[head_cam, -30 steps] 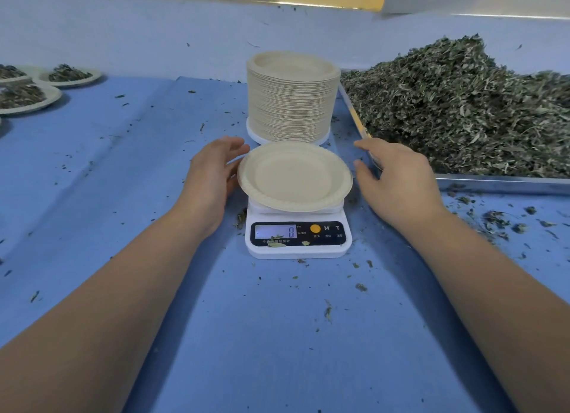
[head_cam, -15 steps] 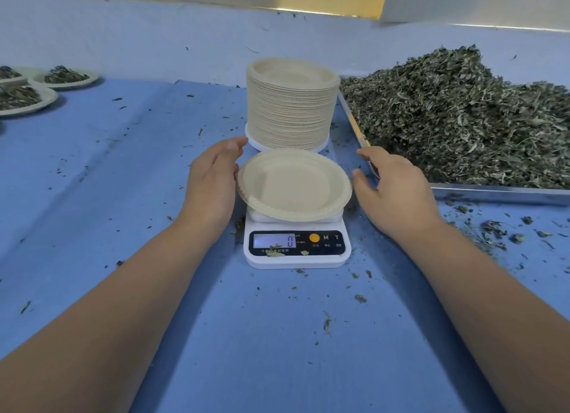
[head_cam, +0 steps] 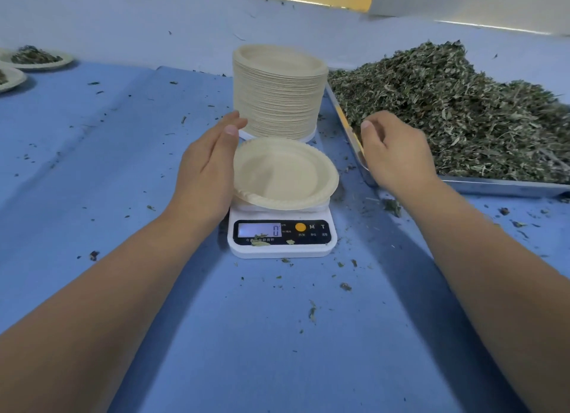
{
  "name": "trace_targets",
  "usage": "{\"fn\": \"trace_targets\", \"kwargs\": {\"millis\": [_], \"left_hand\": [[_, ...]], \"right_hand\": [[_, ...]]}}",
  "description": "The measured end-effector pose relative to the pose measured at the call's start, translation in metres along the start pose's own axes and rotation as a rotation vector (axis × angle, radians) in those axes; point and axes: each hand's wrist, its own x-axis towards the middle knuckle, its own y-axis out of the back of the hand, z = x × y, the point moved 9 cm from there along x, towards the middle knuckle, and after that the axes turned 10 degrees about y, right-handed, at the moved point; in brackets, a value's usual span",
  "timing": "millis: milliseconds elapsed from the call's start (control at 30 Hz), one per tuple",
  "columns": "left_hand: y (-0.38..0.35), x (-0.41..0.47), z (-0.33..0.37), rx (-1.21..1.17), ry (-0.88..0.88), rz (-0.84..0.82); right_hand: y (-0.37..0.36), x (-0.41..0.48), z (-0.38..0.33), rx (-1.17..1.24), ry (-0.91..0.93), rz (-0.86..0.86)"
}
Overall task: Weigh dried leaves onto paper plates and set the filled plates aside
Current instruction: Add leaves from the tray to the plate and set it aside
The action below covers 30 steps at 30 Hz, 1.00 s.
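Observation:
An empty beige paper plate (head_cam: 285,173) lies on a white digital scale (head_cam: 280,238) whose display reads 0. My left hand (head_cam: 209,172) stands edge-on against the plate's left rim, fingers straight. My right hand (head_cam: 394,153) hovers over the near left corner of the metal tray (head_cam: 499,187), fingers loosely curled and holding nothing, just short of the heap of dried green leaves (head_cam: 456,110). A tall stack of paper plates (head_cam: 279,91) stands right behind the scale.
Two filled plates (head_cam: 37,57) sit at the far left edge of the blue table cover (head_cam: 108,165). Leaf crumbs are scattered around the scale and by the tray. A pale wall runs along the back.
My right hand has moved from beside the plate up and right to the tray's corner, fingers curling. My left hand has stayed at the plate's left rim.

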Motion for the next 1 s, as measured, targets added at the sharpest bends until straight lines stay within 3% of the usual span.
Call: {"fn": "trace_targets", "kwargs": {"millis": [200,433,567,733,867,1000], "left_hand": [[-0.005,0.012,-0.021,-0.218,0.267,-0.007],[-0.005,0.017,-0.036,-0.267,0.317,-0.019],[-0.006,0.019,-0.04,-0.339,0.338,-0.017],[-0.006,0.02,-0.045,-0.39,0.379,-0.014],[-0.008,0.022,-0.046,-0.392,0.39,-0.01],[-0.003,0.023,-0.047,-0.395,0.399,0.057]], "right_hand": [[-0.03,0.058,0.048,-0.024,-0.207,-0.226],[-0.053,0.091,0.058,-0.258,-0.087,-0.229],[-0.075,0.112,0.055,-0.512,0.023,-0.305],[-0.075,0.118,0.081,-0.779,-0.07,-0.362],[-0.079,0.107,0.102,-0.72,-0.239,-0.502],[-0.087,0.106,0.085,-0.653,-0.17,-0.566]]}}
